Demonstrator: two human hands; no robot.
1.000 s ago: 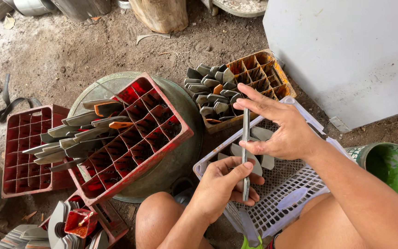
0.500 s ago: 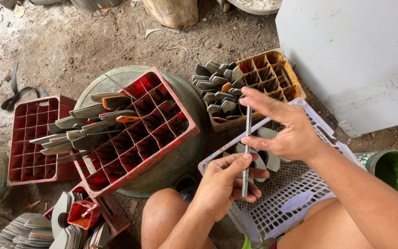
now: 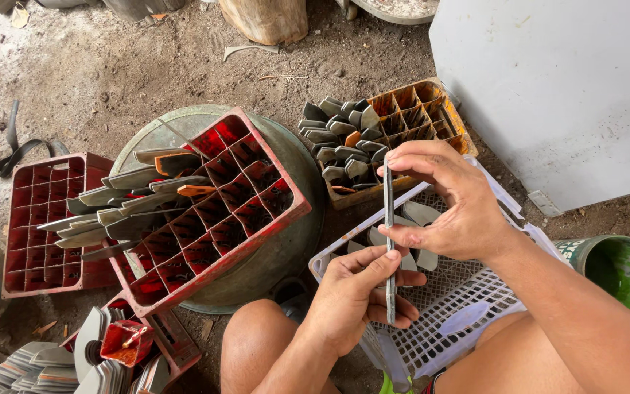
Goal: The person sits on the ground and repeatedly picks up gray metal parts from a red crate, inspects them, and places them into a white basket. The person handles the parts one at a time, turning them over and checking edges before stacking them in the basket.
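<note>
Head view: two hands (left, right) pinch one blade.

We are seeing a dull grey metal blade, a white plastic mesh basket, a worn red plastic crate, and rough dirt ground.

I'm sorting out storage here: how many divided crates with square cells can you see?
3: a red crate tilted on the round drum, a red crate flat at left, an orange crate behind the hands. Others may be hidden.

A thin grey metal blade stands upright, edge-on (pinched at top and bottom), above a white basket.
</note>
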